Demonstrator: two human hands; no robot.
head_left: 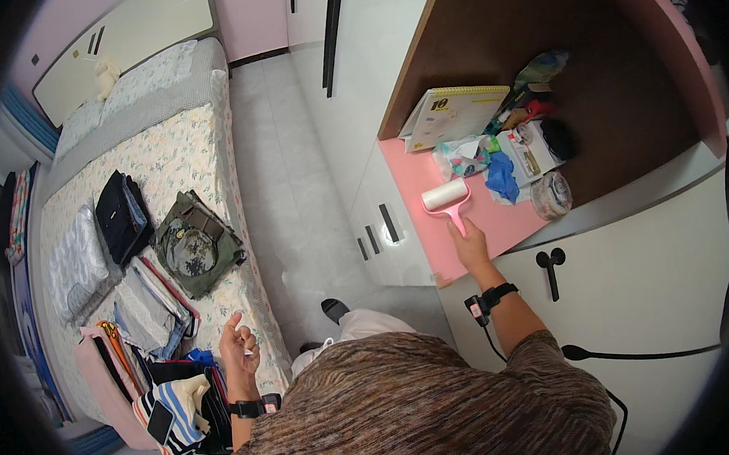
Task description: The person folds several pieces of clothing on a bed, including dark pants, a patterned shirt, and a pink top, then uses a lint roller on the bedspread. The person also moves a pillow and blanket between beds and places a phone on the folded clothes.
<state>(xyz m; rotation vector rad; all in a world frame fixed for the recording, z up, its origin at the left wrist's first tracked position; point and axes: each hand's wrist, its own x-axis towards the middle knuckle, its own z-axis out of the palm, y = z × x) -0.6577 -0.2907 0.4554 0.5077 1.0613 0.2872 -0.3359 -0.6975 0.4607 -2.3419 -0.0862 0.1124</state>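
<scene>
My right hand (468, 243) is closed round the pink handle of a lint roller (445, 195). Its white roll lies over the pink shelf top (495, 227) of a cabinet niche; whether it touches the surface I cannot tell. Just beyond the roller are a soft pack of wipes (457, 160), a crumpled blue cloth or glove (502, 177) and a round clear jar (551, 196). My left hand (240, 349) hangs beside the bed edge with loosely curled fingers and no object visible in it. Nearest to it are folded clothes and a folded camouflage garment (197, 247).
A desk calendar (457, 114) stands at the back of the niche. On the flowered bed (178, 142) lie folded dark trousers (122, 218), a grey-white folded blanket (80, 268) and a phone (160, 422) on striped clothing. Grey tiled floor (286, 190) separates bed and cabinets. A black cable (647, 353) crosses at right.
</scene>
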